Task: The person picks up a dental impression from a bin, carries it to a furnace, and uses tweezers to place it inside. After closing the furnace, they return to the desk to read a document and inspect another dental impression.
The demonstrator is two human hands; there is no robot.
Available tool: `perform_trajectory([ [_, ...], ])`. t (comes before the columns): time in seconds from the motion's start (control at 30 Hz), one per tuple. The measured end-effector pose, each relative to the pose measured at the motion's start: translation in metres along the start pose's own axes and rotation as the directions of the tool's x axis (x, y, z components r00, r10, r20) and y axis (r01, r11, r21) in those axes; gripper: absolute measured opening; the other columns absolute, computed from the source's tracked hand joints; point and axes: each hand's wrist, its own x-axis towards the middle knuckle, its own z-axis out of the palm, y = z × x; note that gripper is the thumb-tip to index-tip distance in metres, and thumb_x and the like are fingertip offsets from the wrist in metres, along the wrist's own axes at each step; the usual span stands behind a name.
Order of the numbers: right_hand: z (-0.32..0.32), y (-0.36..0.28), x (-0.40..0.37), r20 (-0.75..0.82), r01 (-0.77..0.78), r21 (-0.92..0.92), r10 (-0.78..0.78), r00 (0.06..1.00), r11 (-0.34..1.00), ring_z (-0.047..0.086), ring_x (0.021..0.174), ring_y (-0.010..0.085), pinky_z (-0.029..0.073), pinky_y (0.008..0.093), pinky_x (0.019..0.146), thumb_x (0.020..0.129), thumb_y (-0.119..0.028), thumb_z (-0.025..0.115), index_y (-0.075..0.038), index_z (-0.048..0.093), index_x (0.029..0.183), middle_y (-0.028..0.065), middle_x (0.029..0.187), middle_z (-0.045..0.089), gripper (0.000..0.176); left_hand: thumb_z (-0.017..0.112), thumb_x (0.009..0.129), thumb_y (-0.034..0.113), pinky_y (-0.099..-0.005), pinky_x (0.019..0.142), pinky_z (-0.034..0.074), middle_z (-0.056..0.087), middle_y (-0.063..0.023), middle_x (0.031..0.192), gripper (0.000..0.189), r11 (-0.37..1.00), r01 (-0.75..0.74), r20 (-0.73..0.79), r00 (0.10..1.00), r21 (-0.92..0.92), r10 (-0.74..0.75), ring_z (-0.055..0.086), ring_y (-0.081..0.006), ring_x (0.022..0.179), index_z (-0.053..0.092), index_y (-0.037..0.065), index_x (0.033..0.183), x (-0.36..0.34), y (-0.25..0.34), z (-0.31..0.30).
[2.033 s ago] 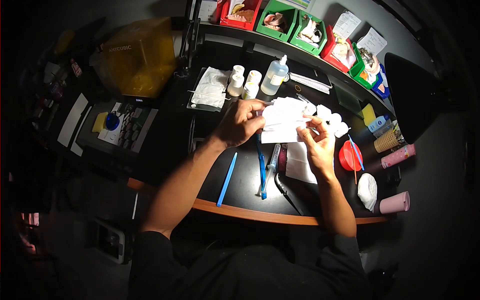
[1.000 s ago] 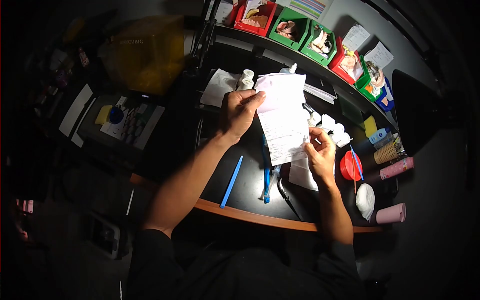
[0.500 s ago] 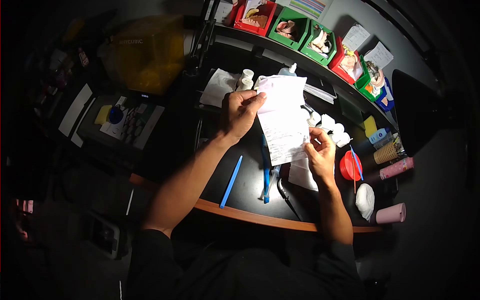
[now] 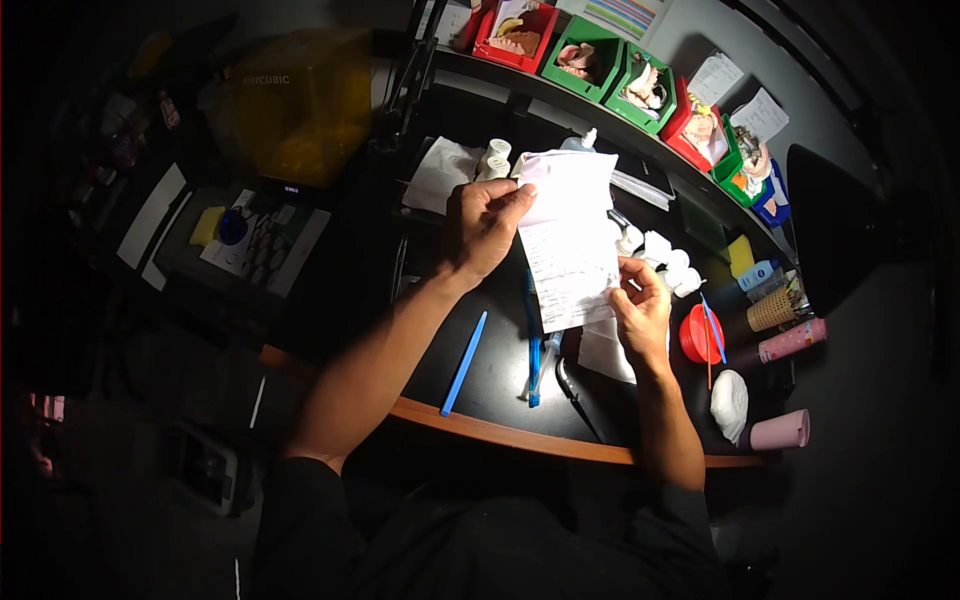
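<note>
Between my two hands hangs a white paper sheet (image 4: 568, 265) with writing on its lower half, held above the desk. My left hand (image 4: 485, 222) pinches its upper left edge between thumb and fingers. Lower down, my right hand (image 4: 642, 305) grips the right edge. Under the sheet, a blue toothbrush-like stick (image 4: 533, 365) and a clear syringe-like tube (image 4: 548, 368) lie on the desk, partly covered. A blue flat stick (image 4: 464, 363) lies to their left. Beside my right forearm is a black curved tool (image 4: 577, 400). Another white paper (image 4: 603, 350) lies partly behind my right hand.
Red and green bins (image 4: 580, 55) with dental models line the back shelf. At right stand a red bowl (image 4: 700, 336), a white wrapped bundle (image 4: 729, 405) and a pink cup (image 4: 780, 431). White bottles (image 4: 493, 158) are behind my left hand. A wooden edge (image 4: 500, 432) borders the desk.
Both hands keep their hold on the paper sheet. The sheet looks slightly tilted and its print is paler; otherwise the view has only shifted a little.
</note>
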Motion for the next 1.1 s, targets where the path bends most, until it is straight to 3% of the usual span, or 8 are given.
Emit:
perform_trajectory([
  [0.37,0.002,-0.002,0.0,0.024,-0.029,0.017,0.028,0.999,0.999,0.065,0.098,0.0136,0.051,0.0268,0.088,0.084,0.011,0.056,0.007,0.058,0.119,0.0091,0.109,0.065,0.035,0.066,0.096,0.022,-0.027,0.051,0.027,0.046,0.0044,0.054,0.04,0.993,-0.109,-0.039,0.993,0.037,0.11,0.036,-0.0031,0.055,0.057,0.0,0.063,0.002,-0.005,0.004],
  [0.77,0.0,0.0,0.0,0.028,-0.008,0.019,0.008,1.0,1.0,0.064,0.098,0.0133,0.05,0.0257,0.088,0.084,0.01,0.056,0.007,0.059,0.118,0.0095,0.109,0.064,0.034,0.066,0.096,0.022,-0.0271,0.05,0.027,0.047,0.0038,0.054,0.039,0.988,-0.133,-0.041,0.99,0.082,0.137,0.037,-0.0034,0.054,0.059,0.0,0.065,0.002,-0.002,0.004],
  [0.87,0.001,-0.003,-0.001,0.029,-0.016,0.038,0.015,0.999,0.999,0.064,0.099,0.0131,0.05,0.0254,0.087,0.084,0.01,0.056,0.007,0.059,0.117,0.0086,0.108,0.064,0.034,0.064,0.097,0.019,-0.024,0.055,0.028,0.049,0.0078,0.062,0.03,0.99,-0.083,0.004,0.997,0.111,0.083,0.038,-0.0014,0.061,0.066,-0.001,0.074,0.0,0.001,0.0],
  [1.1,-0.001,0.0,0.0,0.032,-0.027,0.018,0.026,0.999,0.999,0.063,0.1,0.0138,0.049,0.026,0.088,0.084,0.01,0.056,0.007,0.058,0.119,0.0082,0.109,0.063,0.034,0.066,0.095,0.023,-0.0274,0.05,0.029,0.049,0.0023,0.053,0.038,0.987,-0.126,-0.041,0.991,0.1,0.13,0.04,-0.004,0.053,0.06,-0.001,0.066,0.002,0.001,0.004],
])
